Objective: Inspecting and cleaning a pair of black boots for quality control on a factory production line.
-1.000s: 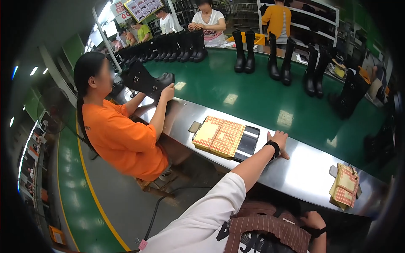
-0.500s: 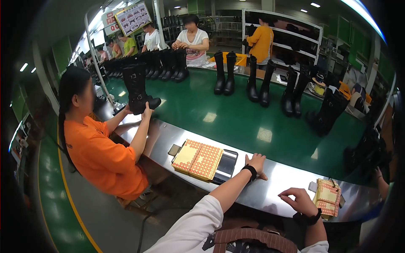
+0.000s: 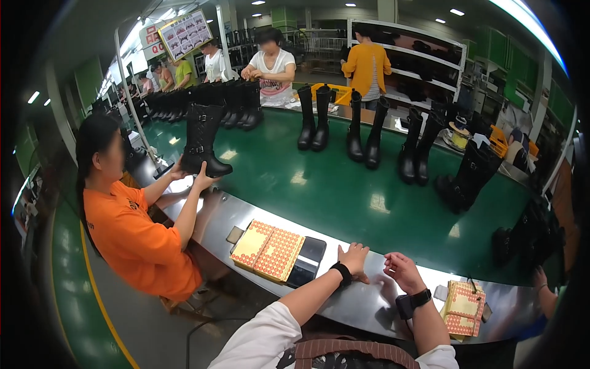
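Honestly, with the left hand [image 3: 353,259] resting fingers spread on the metal counter [image 3: 365,304] and the right hand [image 3: 402,270] loosely curled, seemingly empty, I'd lean lightly and avoid nudging the banded sticker sheets [image 3: 267,249] at left or the smaller bundle [image 3: 465,307] at right.

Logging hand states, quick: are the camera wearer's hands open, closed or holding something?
Left hand: open, fingers spread at the metal ledge, nothing visibly held.
Right hand: fingers partly curled; whether it holds anything cannot be told.
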`<state>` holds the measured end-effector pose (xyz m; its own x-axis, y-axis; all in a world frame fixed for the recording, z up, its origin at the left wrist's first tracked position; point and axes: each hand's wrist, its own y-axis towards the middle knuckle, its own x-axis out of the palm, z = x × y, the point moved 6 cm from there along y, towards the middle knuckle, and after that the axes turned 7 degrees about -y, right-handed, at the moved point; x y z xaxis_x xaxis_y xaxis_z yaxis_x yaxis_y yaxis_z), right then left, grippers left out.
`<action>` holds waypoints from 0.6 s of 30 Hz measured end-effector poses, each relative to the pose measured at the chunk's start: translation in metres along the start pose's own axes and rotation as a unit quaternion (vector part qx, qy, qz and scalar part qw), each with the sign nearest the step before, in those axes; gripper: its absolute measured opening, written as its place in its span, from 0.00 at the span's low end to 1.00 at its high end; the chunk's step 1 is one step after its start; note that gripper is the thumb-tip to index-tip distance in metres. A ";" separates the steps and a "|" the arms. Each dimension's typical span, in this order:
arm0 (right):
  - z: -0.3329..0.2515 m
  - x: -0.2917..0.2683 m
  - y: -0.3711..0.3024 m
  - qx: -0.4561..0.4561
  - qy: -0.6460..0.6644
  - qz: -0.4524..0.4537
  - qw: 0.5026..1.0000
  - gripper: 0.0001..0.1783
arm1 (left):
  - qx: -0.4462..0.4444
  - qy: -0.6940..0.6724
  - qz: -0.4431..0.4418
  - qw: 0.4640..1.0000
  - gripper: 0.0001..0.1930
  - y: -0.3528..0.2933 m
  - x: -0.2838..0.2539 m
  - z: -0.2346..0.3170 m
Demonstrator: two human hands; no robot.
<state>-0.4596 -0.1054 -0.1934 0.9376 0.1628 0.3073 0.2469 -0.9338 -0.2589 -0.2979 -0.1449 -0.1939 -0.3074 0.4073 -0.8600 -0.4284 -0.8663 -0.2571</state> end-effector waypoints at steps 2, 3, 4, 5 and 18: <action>0.012 -0.007 0.009 0.013 0.055 -0.026 0.998 0.11 | -0.004 0.001 0.002 1.000 0.56 0.000 -0.001 0.001; 0.020 -0.014 0.011 0.042 0.102 -0.007 0.994 0.10 | -0.006 0.009 0.009 1.000 0.55 0.001 0.000 0.002; 0.025 -0.017 0.012 0.043 0.125 -0.010 0.991 0.10 | -0.006 0.012 0.000 1.000 0.56 0.002 0.001 0.001; 0.027 -0.020 0.013 0.030 0.129 -0.029 0.991 0.10 | -0.010 0.008 -0.004 1.000 0.56 0.003 0.003 0.001; 0.032 -0.027 0.016 0.010 0.235 -0.070 0.969 0.12 | 0.012 -0.221 0.291 0.931 0.41 -0.030 -0.098 0.002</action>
<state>-0.4733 -0.1141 -0.2352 0.6808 0.1206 0.7225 0.3734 -0.9057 -0.2007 -0.2570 -0.1581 -0.1012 -0.8102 -0.0448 -0.5844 -0.0972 -0.9730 0.2094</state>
